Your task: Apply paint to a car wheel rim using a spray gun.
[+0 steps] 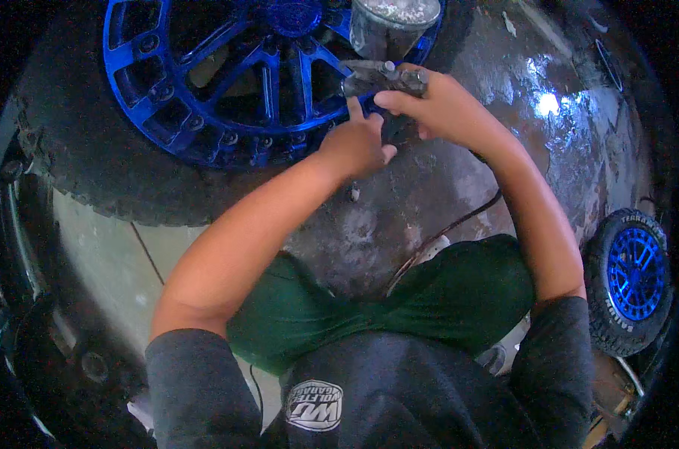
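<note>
My right hand [440, 104] is wrapped around a metal spray gun [387, 81], its thumb along the near side. A metal cup [395, 25], its top speckled whitish, is at the gun's far side. My left hand [353, 137] is just left of the gun, index finger extended up to its front end and the other fingers loosely bent; nothing shows in its grasp. Beyond and left of both hands is a large blue multi-spoke wheel rim [272, 129] in a black knobby tire [115, 185]. How the gun's trigger sits cannot be told.
A dark hose [457, 221] runs from behind my right forearm across the stained floor [362, 241] towards my legs. On the right stands another blue-rimmed wheel [634, 275], its tire bearing white lettering. A thin dark cord [146, 252] lies on the floor at left.
</note>
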Demonstrator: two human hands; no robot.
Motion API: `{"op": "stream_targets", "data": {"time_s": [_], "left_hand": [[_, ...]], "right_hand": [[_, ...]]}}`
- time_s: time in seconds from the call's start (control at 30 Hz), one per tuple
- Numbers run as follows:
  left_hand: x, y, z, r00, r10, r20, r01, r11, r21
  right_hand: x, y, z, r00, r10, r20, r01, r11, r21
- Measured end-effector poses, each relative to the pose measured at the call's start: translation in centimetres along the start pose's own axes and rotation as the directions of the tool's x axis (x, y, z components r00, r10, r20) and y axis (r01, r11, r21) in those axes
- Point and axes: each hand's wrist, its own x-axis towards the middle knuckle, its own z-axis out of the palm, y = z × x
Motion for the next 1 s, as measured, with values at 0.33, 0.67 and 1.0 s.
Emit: {"op": "stream_targets", "data": {"time_s": [0.33,0.67,1.0], "left_hand": [[-2.6,-0.2,-4.2,1.000,-0.001,0.022,-0.001,0.995,0.095],[-1.7,-1.5,-7.8,0.960,-0.105,-0.259,0.128,0.989,0.074],[-0.2,-2.3,-7.3,0.955,-0.049,-0.293,0.107,0.977,0.184]], "right_hand": [[1.1,1.1,0.5,0.989,-0.017,-0.146,0.020,1.000,0.023],[2.0,-1.4,1.3,0.960,-0.134,-0.247,0.164,0.981,0.108],[1.3,-0.9,1.0,0.962,-0.095,-0.257,0.122,0.988,0.095]]}}
